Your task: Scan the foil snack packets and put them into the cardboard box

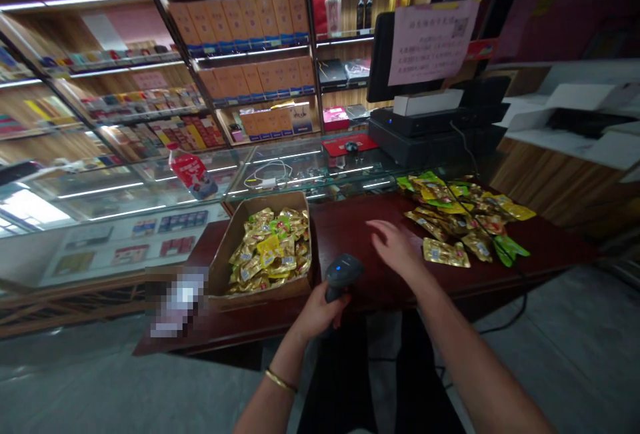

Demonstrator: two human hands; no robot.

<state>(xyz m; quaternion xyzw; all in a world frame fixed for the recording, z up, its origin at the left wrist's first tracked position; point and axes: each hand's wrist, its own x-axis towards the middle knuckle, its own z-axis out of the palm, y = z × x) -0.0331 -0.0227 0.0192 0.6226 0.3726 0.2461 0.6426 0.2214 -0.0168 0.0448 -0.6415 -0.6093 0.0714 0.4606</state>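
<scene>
Barcode scanner (345, 269) in left grip (321, 311)

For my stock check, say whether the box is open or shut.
Open: no flaps cover the box, and the packets inside show from above.

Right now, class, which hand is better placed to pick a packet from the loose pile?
Probably the right hand: it looks empty and is nearer the loose foil packets. The left hand holds the handheld barcode scanner.
</scene>
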